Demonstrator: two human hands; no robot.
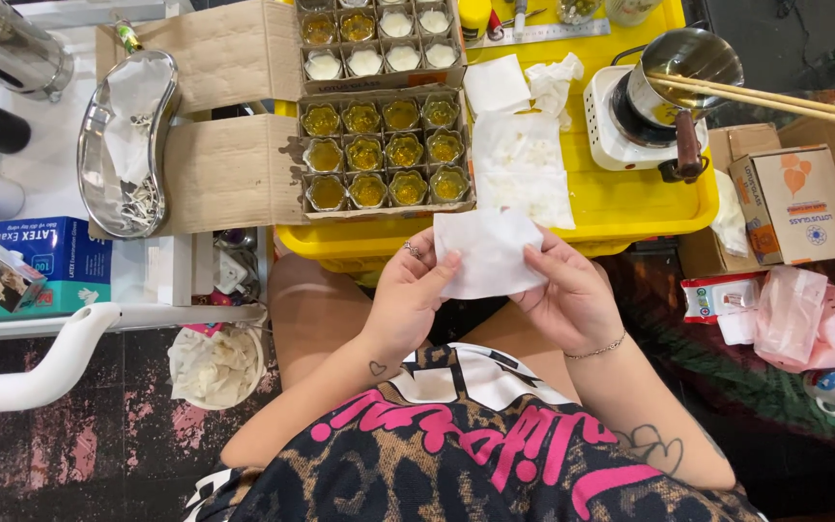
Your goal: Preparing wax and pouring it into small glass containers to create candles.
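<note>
We hold a white paper sheet (488, 253) with both hands, just above our lap and in front of the yellow tray (630, 208). Our left hand (410, 290) pinches the sheet's left edge between thumb and fingers, and it has a ring on one finger. Our right hand (569, 295) pinches the right edge the same way, with a thin bracelet at the wrist.

On the tray sits a cardboard box (384, 155) full of small glass cups with yellow stuff inside. More white sheets (524, 164) lie beside the box. A small white stove (620, 126) with a metal pot (678, 68) stands to the right, and wooden chopsticks (765, 97) rest across the pot. A shiny metal dish (132, 145) lies far to the left.
</note>
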